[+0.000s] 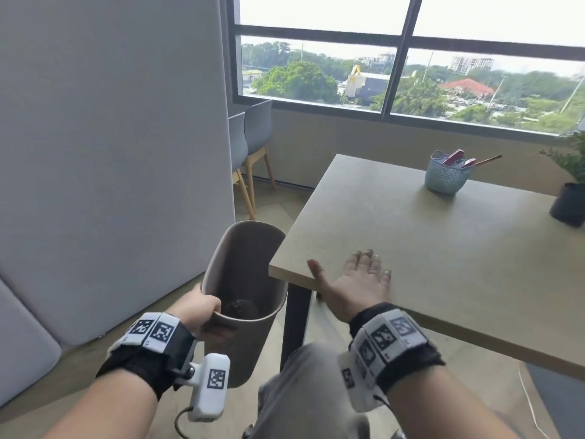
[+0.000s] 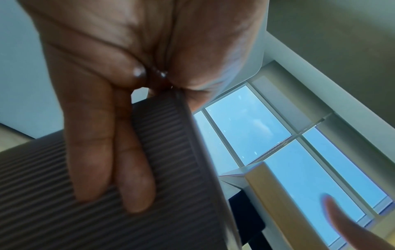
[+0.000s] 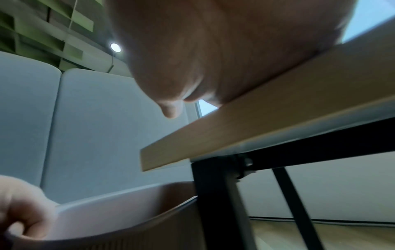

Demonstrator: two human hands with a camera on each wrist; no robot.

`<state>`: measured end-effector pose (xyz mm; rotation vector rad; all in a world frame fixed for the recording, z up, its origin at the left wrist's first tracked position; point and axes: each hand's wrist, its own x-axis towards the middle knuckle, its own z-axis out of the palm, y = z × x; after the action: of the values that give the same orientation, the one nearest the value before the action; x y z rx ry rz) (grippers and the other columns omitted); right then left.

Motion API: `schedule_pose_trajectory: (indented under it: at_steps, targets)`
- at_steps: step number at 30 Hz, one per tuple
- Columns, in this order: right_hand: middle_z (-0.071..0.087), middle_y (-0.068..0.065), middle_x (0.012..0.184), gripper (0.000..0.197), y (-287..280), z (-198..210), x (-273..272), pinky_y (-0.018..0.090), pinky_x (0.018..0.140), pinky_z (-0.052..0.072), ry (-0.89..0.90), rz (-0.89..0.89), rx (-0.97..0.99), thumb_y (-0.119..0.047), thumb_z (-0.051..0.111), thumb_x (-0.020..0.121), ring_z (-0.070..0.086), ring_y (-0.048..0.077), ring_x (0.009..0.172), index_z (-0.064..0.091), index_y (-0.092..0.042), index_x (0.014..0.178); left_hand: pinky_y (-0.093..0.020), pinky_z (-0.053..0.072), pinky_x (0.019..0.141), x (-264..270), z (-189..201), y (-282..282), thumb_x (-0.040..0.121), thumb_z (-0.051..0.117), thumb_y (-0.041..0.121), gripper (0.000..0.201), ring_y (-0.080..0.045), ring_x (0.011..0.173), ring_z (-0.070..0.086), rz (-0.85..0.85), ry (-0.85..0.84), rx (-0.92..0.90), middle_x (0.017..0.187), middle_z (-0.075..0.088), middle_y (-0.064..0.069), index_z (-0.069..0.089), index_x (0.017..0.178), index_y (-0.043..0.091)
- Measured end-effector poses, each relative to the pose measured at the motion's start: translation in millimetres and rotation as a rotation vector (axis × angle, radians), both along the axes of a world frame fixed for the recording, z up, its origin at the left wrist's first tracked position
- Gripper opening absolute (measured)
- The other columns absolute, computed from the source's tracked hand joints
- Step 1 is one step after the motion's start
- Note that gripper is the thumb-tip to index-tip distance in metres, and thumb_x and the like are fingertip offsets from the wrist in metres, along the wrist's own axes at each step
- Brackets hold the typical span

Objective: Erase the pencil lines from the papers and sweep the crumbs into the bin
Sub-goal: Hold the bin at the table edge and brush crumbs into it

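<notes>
My left hand (image 1: pixel 202 307) grips the rim of a brown ribbed bin (image 1: pixel 243 280) and holds it tilted just below the table's near left corner (image 1: pixel 278 267). In the left wrist view two fingers (image 2: pixel 119 169) lie along the bin's ribbed outer wall (image 2: pixel 171 152). Something dark lies at the bin's bottom (image 1: pixel 239 307). My right hand (image 1: pixel 357 277) rests flat on the tabletop by that corner, fingers straight, thumb spread toward the edge. In the right wrist view the palm (image 3: pixel 213 50) sits above the table edge (image 3: pixel 235 126) with the bin's mouth (image 3: pixel 119 214) below. No papers or crumbs are visible.
A light blue basket (image 1: pixel 444 175) with pens stands at the table's far side. A potted plant (image 1: pixel 569 191) sits at the right edge. Grey chairs (image 1: pixel 253 137) stand by the window; a grey padded panel (image 1: pixel 110 153) lies left. A black table leg (image 1: pixel 296 321) is beside the bin.
</notes>
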<state>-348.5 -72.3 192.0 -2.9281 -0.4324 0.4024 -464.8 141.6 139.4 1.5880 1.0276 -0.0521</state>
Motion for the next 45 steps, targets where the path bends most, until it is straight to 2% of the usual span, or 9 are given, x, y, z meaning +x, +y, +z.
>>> schedule_pose_trajectory:
  at_steps: [5, 9, 15, 23, 26, 32, 36, 40, 45]
  targets:
    - [-0.011, 0.013, 0.160, 0.100, 70, -1, -9, 0.044, 0.118, -0.010, 0.047, 0.252, 0.176, -0.078, 0.014, 0.085, -0.012, 0.027, 0.148, -0.005, -0.007, 0.153, -0.042, 0.055, 0.049, -6, -1, -3, 0.086, 0.028, -0.008, 0.046, -0.038, 0.052, 0.067, -0.020, -0.044, -0.042, 0.065, 0.066, -0.029, 0.029, 0.126, 0.013]
    - [0.019, 0.000, 0.160, 0.075, 64, 12, 0, 0.044, 0.120, 0.010, 0.066, 0.239, 0.877, -0.062, 0.042, 0.092, 0.017, 0.015, 0.146, 0.023, -0.022, 0.152, -0.045, 0.056, 0.056, -5, -4, -1, 0.086, 0.028, -0.008, 0.044, -0.039, 0.055, 0.068, -0.025, -0.040, -0.074, 0.066, 0.065, -0.030, 0.029, 0.126, 0.012]
    - [-0.009, 0.014, 0.161, 0.093, 3, 6, 31, 0.049, 0.117, -0.010, 0.044, -0.218, 0.157, -0.074, 0.006, 0.088, -0.011, 0.026, 0.148, -0.001, -0.009, 0.154, -0.042, 0.056, 0.059, -4, -8, 1, 0.086, 0.028, -0.008, 0.029, -0.037, 0.053, 0.068, -0.038, -0.035, -0.093, 0.057, 0.064, -0.025, 0.031, 0.112, 0.006]
    - [0.026, -0.003, 0.158, 0.056, 99, 10, -19, 0.048, 0.119, -0.001, 0.220, 0.713, 0.507, -0.057, 0.025, 0.099, 0.012, 0.015, 0.147, 0.035, -0.031, 0.147, -0.043, 0.057, 0.059, -4, -13, 5, 0.085, 0.029, -0.006, 0.042, -0.037, 0.055, 0.068, -0.066, -0.045, -0.124, 0.069, 0.066, -0.032, 0.032, 0.126, -0.001]
    - [0.052, -0.001, 0.140, 0.053, 71, 14, -13, 0.053, 0.114, 0.022, -0.072, 0.423, 0.916, -0.057, 0.044, 0.091, 0.043, 0.015, 0.133, 0.052, -0.030, 0.136, -0.045, 0.057, 0.062, -3, -13, 5, 0.084, 0.029, -0.007, 0.040, -0.038, 0.056, 0.068, -0.068, -0.046, -0.103, 0.067, 0.066, -0.031, 0.033, 0.124, 0.000]
    - [-0.008, 0.015, 0.161, 0.092, -7, 10, 25, 0.052, 0.117, -0.007, 0.016, -0.252, 0.138, -0.073, 0.009, 0.089, -0.009, 0.028, 0.148, 0.001, -0.009, 0.154, -0.053, 0.054, 0.073, -5, -8, 0, 0.085, 0.029, -0.008, 0.035, -0.038, 0.056, 0.068, -0.049, -0.064, -0.097, 0.059, 0.064, -0.026, 0.033, 0.117, 0.004]
    - [-0.003, 0.008, 0.162, 0.092, 48, -5, -14, 0.052, 0.117, -0.010, -0.008, 0.195, 0.168, -0.077, 0.009, 0.086, -0.008, 0.023, 0.148, 0.005, -0.015, 0.155, -0.048, 0.056, 0.064, -6, -8, -2, 0.085, 0.029, -0.007, 0.038, -0.037, 0.055, 0.068, -0.049, -0.062, -0.093, 0.062, 0.065, -0.028, 0.033, 0.122, 0.002]
    - [0.043, -0.006, 0.149, 0.050, 71, 3, -57, 0.043, 0.117, 0.020, 0.280, 0.809, 0.839, -0.050, 0.042, 0.096, 0.032, 0.001, 0.138, 0.048, -0.028, 0.140, -0.047, 0.056, 0.064, -5, -8, -3, 0.092, 0.029, 0.001, 0.039, -0.037, 0.055, 0.067, -0.042, -0.070, -0.109, 0.075, 0.066, -0.028, 0.034, 0.130, 0.008]
    - [0.019, 0.007, 0.159, 0.082, 14, 19, -2, 0.052, 0.118, 0.000, -0.214, 0.002, 0.405, -0.069, 0.021, 0.091, 0.011, 0.015, 0.147, 0.021, -0.015, 0.153, -0.051, 0.055, 0.068, -8, -5, -3, 0.085, 0.028, -0.008, 0.046, -0.039, 0.056, 0.067, -0.046, -0.068, -0.094, 0.063, 0.064, -0.029, 0.031, 0.129, 0.006]
